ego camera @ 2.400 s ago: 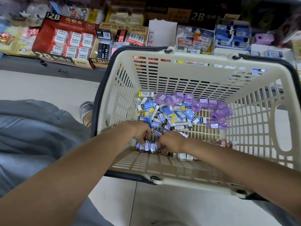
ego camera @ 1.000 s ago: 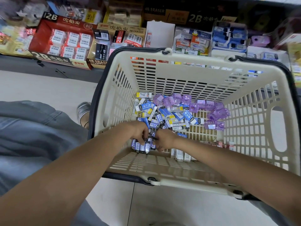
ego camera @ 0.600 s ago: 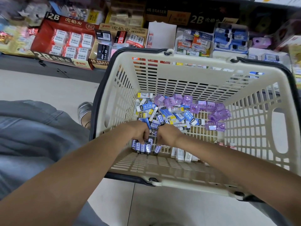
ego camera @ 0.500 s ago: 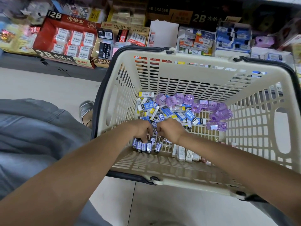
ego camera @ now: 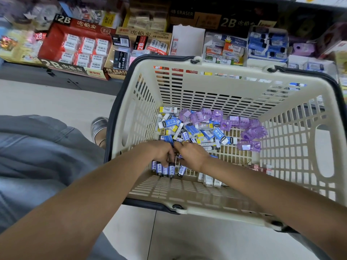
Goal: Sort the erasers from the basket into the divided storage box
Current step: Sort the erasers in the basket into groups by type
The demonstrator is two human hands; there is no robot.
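Both hands meet inside a basket [ego camera: 216, 72]: left hand [ego camera: 161, 152] grips blue erasers [ego camera: 165, 168]; right hand's [ego camera: 191, 153] grasp cannot be told.

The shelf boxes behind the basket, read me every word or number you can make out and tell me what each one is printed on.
"2B": top corner of the red display box.
"2B": its front lip.
"4B ERASER": tan box, back panel and front lip.
"4B ERASER": black carton, left.
"2B": same carton, right.
Chinese characters beside these: not transcribed.
Erasers in the basket: print too small to read.
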